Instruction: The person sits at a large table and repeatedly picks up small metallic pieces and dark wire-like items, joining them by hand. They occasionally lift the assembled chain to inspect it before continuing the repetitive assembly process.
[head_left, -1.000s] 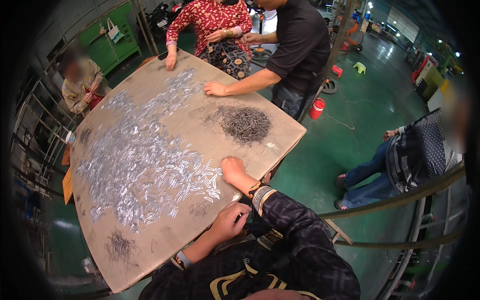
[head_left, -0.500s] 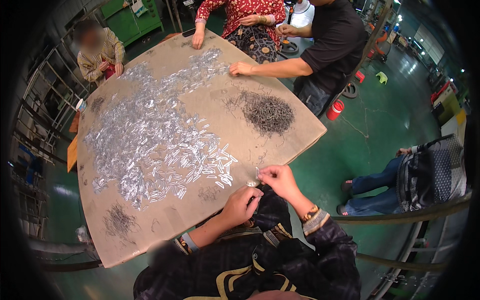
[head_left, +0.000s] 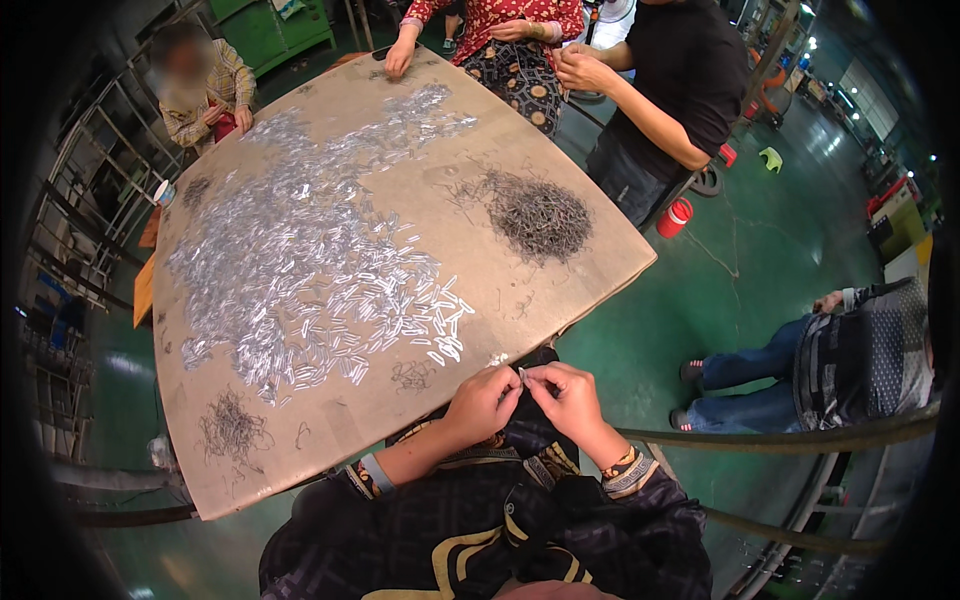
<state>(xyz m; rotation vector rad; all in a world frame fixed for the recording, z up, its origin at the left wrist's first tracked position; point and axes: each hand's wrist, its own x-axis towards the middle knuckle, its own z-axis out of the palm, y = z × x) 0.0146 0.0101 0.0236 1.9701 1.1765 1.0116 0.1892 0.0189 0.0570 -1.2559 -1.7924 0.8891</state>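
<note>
A: What are the wearer's hands doing?

B: The left hand (head_left: 483, 402) and right hand (head_left: 570, 398) meet just off the near edge of the table (head_left: 560, 290). Both are curled nearly closed, fingertips pinched together on a small silvery piece (head_left: 521, 374) held between them. It is too small to tell its shape.

A: So the piece is off the table?

B: Yes, in the air over the wearer's lap, just beside the table edge.

A: What lies nearest on the board?

B: A small tangle of dark wire (head_left: 232, 428) at the near left, and another wisp (head_left: 410, 375) close to the left hand. Beyond them a wide spread of shiny metal bits (head_left: 300, 270) covers the middle and left of the table.

A: And farther?

B: A dark heap of wire parts (head_left: 540, 212) sits toward the right. At the far side stand a person in black (head_left: 680, 80) and one in a red patterned top (head_left: 500, 20). Another person (head_left: 200, 85) sits at the far left corner. On the right, well apart, someone (head_left: 850, 350) sits on the green floor (head_left: 760, 250).
</note>
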